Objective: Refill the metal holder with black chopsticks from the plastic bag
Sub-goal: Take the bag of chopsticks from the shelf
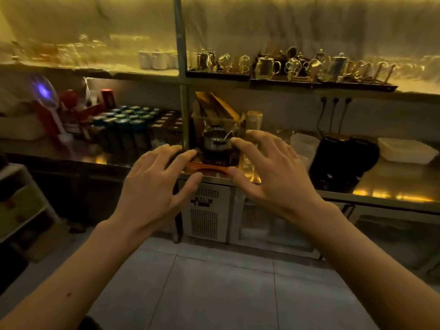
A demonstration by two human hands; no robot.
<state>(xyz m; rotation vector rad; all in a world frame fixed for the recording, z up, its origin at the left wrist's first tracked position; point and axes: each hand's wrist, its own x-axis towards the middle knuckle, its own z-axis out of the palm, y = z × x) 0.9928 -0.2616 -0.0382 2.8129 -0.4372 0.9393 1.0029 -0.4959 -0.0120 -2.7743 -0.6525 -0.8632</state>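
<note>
Left hand point(152, 186), right hand point(273, 179) outstretched, splayed

Upper left shelf point(71, 65) was smeared with blur when I looked, metal pot point(215, 140) partly hidden behind my right grip point(273, 172), forearms point(71, 282) cut by the bottom edge.

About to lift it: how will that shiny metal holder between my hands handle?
The metal holder looks smooth and shiny, so it is probably slippery. It sits raised on a dark base, so it may tip if pushed. It is likely rigid.
</note>
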